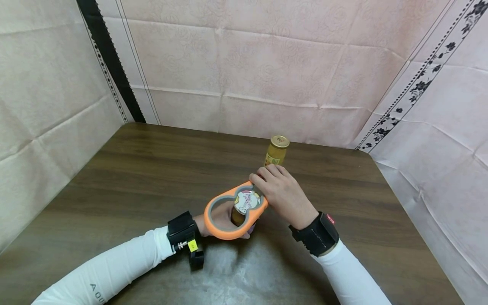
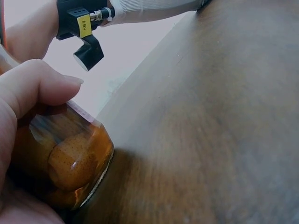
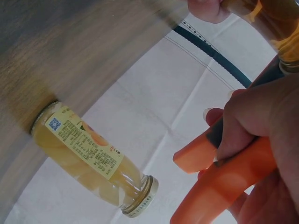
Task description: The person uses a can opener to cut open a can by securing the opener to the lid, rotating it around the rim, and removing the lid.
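Note:
My left hand point(image 1: 222, 215) grips a glass jar point(image 2: 74, 161) holding brown, rounded pieces in liquid, its thumb across the glass. Over the jar's white patterned lid point(image 1: 247, 201) lies an orange jar opener point(image 1: 212, 231) with a grey inner edge. The lid shows through the narrower end of the opener's opening. My right hand point(image 1: 283, 194) holds the opener at that end, thumb and fingers curled on the orange frame point(image 3: 233, 189) in the right wrist view. The palm side of my left hand is partly hidden under the opener.
Beyond my right hand, a second glass jar point(image 1: 277, 150) with a gold lid and yellow contents stands on the brown wooden table point(image 1: 152, 169). Its printed label point(image 3: 86, 142) faces the right wrist camera. Pale cloth point(image 1: 267, 72) hangs behind the table and at both sides.

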A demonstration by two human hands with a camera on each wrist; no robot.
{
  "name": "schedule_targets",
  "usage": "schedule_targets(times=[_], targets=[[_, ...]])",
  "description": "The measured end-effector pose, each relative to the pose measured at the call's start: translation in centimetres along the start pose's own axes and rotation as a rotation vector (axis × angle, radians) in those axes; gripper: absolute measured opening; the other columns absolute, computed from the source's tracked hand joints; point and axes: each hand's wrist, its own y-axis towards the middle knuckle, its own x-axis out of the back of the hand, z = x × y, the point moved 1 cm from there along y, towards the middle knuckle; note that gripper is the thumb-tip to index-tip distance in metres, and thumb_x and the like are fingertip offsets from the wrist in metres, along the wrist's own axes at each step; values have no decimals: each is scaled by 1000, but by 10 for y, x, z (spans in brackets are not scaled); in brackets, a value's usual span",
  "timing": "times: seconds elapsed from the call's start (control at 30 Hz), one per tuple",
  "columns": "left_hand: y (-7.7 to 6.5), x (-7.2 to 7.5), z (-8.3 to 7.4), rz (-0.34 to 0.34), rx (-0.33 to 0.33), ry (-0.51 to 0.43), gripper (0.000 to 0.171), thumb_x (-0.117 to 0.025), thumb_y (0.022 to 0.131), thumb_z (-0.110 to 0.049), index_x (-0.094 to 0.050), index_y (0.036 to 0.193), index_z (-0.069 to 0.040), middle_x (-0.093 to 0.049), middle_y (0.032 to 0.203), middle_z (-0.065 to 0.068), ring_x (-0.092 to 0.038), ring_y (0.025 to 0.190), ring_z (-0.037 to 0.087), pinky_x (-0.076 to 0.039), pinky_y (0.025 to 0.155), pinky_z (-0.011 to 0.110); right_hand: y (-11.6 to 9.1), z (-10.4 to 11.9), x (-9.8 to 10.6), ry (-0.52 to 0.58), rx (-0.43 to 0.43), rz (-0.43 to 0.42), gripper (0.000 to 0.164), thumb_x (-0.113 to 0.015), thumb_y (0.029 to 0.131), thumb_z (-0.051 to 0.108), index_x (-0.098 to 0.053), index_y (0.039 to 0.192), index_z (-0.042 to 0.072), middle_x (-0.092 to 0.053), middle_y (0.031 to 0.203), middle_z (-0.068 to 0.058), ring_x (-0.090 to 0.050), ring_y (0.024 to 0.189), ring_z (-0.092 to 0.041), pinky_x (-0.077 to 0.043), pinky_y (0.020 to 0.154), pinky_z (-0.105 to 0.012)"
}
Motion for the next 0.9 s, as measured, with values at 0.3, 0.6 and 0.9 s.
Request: schedule_targets(times=[0.3, 0.6, 0.9], targets=[[0, -1, 0, -12, -16, 81, 37, -43, 110, -28, -50, 141, -9, -62, 131, 4, -60, 116, 18, -46, 110, 36, 0, -1, -1, 5, 12, -12, 40, -81, 83, 3, -63, 117, 14, -65, 109, -2, -61, 108, -22, -54, 97, -40], [0, -3, -1, -40, 78, -281, 47, -40, 110, -37, -49, 141, -3, -61, 131, 12, -60, 118, 25, -46, 110, 44, 2, -2, -2, 22, 17, -13, 38, -78, 86, 1, -65, 119, 13, -68, 112, -2, -61, 112, -22, -53, 99, -39], [1, 19, -5, -68, 116, -436, 53, -46, 108, -36, -36, 152, -7, -55, 139, 13, -56, 125, 25, -43, 113, 41, 3, -3, -2, 7, 6, 24, 44, -80, 85, 3, -63, 124, 14, -70, 122, -3, -60, 124, -26, -54, 100, -43]])
